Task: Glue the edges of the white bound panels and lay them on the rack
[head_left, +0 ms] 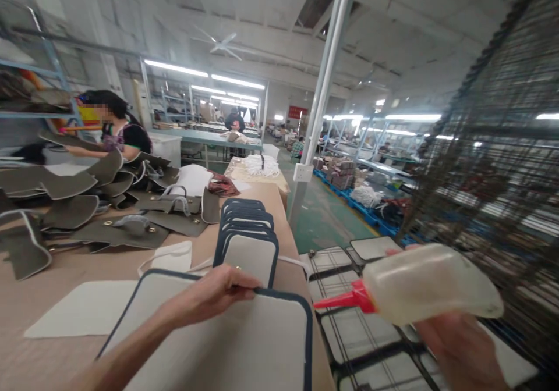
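My left hand [218, 291] pinches the far edge of a large off-white panel [262, 338] with dark blue binding and rounded corners. The panel lies tilted toward me over the table edge. In my right hand [458, 338] is a translucent squeeze bottle [430, 283], held sideways above the rack, its red nozzle [345, 299] pointing left toward the panel's right edge. Pale contents show through the bottle wall. Just beyond my left hand stands a row of smaller blue-bound panels [251, 254], overlapping one another.
Dark grey bag pieces [117, 234] with handles are heaped at the left. A plain white sheet [82, 306] lies on the brown table [35, 359]. To the right, a wire rack [345, 321] carries bound panels; a metal post [305, 187] rises beyond. A co-worker [116, 126] sits at far left.
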{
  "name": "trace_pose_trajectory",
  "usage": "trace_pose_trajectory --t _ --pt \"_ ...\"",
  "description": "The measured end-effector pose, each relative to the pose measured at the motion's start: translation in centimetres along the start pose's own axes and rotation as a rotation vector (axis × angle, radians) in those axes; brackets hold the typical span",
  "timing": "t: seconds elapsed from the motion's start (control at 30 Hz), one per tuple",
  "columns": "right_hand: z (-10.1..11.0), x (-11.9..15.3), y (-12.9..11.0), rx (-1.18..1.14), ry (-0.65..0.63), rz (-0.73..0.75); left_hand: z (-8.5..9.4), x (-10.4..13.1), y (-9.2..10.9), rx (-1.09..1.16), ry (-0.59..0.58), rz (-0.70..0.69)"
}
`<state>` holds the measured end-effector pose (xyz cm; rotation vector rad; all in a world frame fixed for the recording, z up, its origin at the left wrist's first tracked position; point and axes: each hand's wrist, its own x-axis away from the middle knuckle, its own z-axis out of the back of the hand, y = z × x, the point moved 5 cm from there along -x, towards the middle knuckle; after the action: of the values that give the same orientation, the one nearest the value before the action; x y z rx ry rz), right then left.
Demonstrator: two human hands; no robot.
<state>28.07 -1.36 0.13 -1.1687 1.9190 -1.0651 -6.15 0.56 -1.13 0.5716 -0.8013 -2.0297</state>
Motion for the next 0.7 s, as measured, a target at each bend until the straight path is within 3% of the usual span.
trace_pose_trajectory --t 0.1,0.2,0.37,0.57,0.7 --pt "-1.7 1.9 -2.8 0.202 -0.184 0.069 0.3 -1.0 2.8 -0.041 -0.202 -0.101" --pt "-2.7 3.7 -4.1 0.289 -0.302 0.122 0.3 -1.6 4.5 -0.07 -0.302 -0.145" --pt "-2.1 4.8 -5.0 0.276 -0.287 0.143 -0.1 -2.0 6.2 -0.014 -0.417 -0.197" --pt "-0.8 5.1 -5.1 0.284 -0.323 0.169 0.2 -2.0 7.2 0.015 -0.451 -0.222" --pt "0.6 5.4 -4.1 0.147 -0.179 0.117 0.5 -1.9 6.6 0.0 -0.454 -0.212"
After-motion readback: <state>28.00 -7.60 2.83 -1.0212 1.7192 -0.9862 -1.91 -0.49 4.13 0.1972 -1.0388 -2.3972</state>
